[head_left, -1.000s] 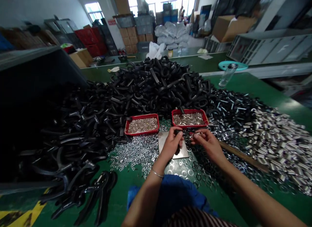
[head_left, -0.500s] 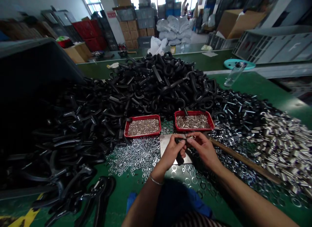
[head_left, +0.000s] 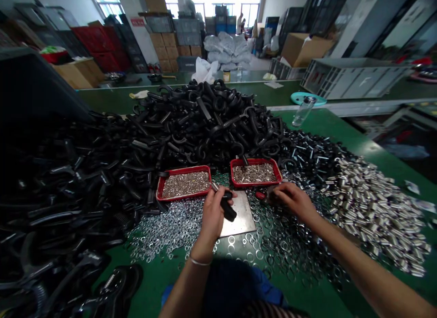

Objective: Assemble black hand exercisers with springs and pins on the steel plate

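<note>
My left hand [head_left: 213, 213] is closed around a short black handle part [head_left: 227, 207] with a metal tip, held over a small steel plate [head_left: 242, 220]. My right hand [head_left: 292, 199] rests with curled fingers on the rings [head_left: 273, 236] just right of the plate, beside a small red piece [head_left: 261, 195]; what its fingers pinch is hidden. Two red trays [head_left: 184, 183] [head_left: 255, 172] of small silvery parts stand just beyond both hands. Silver washers [head_left: 170, 227] lie scattered left of the plate.
A big heap of black handle parts [head_left: 205, 122] covers the back and left of the green table [head_left: 317, 126]. Silvery sleeves [head_left: 372, 208] pile at the right. An assembled black tool [head_left: 116, 281] lies near left. A clear bottle [head_left: 302, 110] stands far right.
My hands were together over the plate, working the black part. Now my right hand has moved right and down onto the rings, while my left keeps the black part. The view has shifted.
</note>
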